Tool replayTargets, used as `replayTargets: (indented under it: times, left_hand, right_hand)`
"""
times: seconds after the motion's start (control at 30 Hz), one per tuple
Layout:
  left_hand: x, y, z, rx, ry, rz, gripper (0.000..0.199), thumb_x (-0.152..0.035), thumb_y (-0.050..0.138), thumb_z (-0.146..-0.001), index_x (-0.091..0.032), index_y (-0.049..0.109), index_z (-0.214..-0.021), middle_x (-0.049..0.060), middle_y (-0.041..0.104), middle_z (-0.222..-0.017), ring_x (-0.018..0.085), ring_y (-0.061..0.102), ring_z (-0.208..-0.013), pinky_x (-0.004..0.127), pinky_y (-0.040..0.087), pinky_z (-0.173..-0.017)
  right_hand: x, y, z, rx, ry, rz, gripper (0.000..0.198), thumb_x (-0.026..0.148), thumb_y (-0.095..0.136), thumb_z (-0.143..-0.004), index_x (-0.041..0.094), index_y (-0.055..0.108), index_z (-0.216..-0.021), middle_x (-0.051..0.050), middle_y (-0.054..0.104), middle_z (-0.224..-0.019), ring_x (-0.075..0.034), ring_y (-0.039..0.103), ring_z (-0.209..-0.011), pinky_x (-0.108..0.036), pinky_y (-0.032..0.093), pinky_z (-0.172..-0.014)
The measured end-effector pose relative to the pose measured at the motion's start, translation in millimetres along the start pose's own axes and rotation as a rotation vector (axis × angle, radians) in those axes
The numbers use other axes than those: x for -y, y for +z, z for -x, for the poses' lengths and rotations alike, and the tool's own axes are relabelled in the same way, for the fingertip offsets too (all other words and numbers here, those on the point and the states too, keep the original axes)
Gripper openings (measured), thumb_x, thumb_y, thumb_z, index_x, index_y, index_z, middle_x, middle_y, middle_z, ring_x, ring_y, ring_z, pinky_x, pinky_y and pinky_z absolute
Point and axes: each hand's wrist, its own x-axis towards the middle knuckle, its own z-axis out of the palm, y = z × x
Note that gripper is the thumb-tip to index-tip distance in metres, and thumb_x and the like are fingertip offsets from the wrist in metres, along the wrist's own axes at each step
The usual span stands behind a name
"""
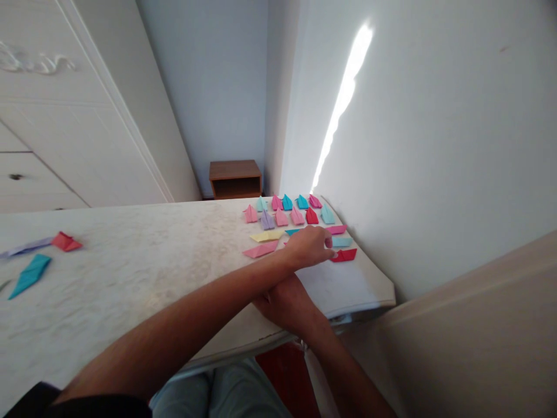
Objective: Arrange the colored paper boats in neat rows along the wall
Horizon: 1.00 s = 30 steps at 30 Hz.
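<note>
My left hand (310,247) reaches across to the right over the table, fingers bent and apart. Its thumb touches the left end of a red folded paper piece (347,255) that lies flat. Beside that hand are a light blue folded piece (342,241) and a pink folded piece (336,230); a teal one (292,231) is partly covered. My right hand (282,302) rests under the left forearm, its visible fingers curled; anything inside them is hidden. Left of the hands lie a yellow folded strip (266,236) and a pink folded strip (261,249).
Two rows of colourful folded paper pieces (281,217) stand near the table's far right corner. On the left lie a red folded piece (66,241), a teal one (31,275) and a lilac one (30,247). A wall (435,145) borders the white table (152,249).
</note>
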Motion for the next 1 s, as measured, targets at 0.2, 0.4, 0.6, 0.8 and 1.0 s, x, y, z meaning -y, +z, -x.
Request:
replayTargets:
  times: [0.2,0.4,0.6,0.8,1.0]
  left_hand:
    - [6,-22,42,-0.314,0.060,0.131,0.018,-0.029,0.058,-0.084,-0.017,0.071,-0.080,0.001,0.066,-0.070,0.013,0.056,-0.062,0.023,0.037,-0.057]
    - [51,-55,144,-0.434,-0.120,0.246,0.017,-0.029,0.058,-0.084,-0.017,0.069,-0.079,0.000,0.063,-0.065,0.010,0.053,-0.059,0.020,0.037,-0.057]
    - [113,-78,271,-0.623,-0.450,0.352,0.024,-0.036,0.060,-0.082,-0.014,0.063,-0.071,-0.002,0.053,-0.058,0.009,0.042,-0.052,0.019,0.030,-0.048]
    - [129,-82,320,-0.746,-0.465,0.558,0.028,-0.040,0.060,-0.083,-0.014,0.060,-0.073,-0.002,0.054,-0.059,0.009,0.045,-0.054,0.019,0.033,-0.050]
    - [129,-83,321,-0.783,-0.398,0.690,0.025,-0.037,0.061,-0.081,-0.014,0.060,-0.072,-0.002,0.055,-0.060,0.009,0.048,-0.055,0.019,0.035,-0.052]
  right_hand:
    - [0,-8,2,0.190,0.098,-0.124,0.012,0.015,0.056,-0.080,0.015,0.066,-0.074,-0.007,0.071,-0.077,-0.023,0.065,-0.073,-0.029,0.045,-0.066]
    - [0,-12,0,0.179,0.106,-0.216,0.025,0.027,0.051,-0.093,0.018,0.057,-0.071,-0.004,0.061,-0.078,-0.017,0.056,-0.070,-0.028,0.040,-0.063]
    - [2,-10,1,0.224,0.088,-0.208,0.031,0.038,0.048,-0.098,0.020,0.051,-0.072,-0.002,0.055,-0.074,-0.017,0.054,-0.069,-0.029,0.042,-0.065]
    - [0,-6,-3,0.201,0.129,-0.145,0.032,0.045,0.051,-0.093,0.022,0.056,-0.072,-0.003,0.059,-0.072,-0.019,0.056,-0.066,-0.029,0.044,-0.060]
    - [32,15,-28,0.174,0.121,-0.118,0.034,0.048,0.053,-0.090,0.021,0.058,-0.069,-0.004,0.060,-0.069,-0.018,0.055,-0.062,-0.029,0.043,-0.056]
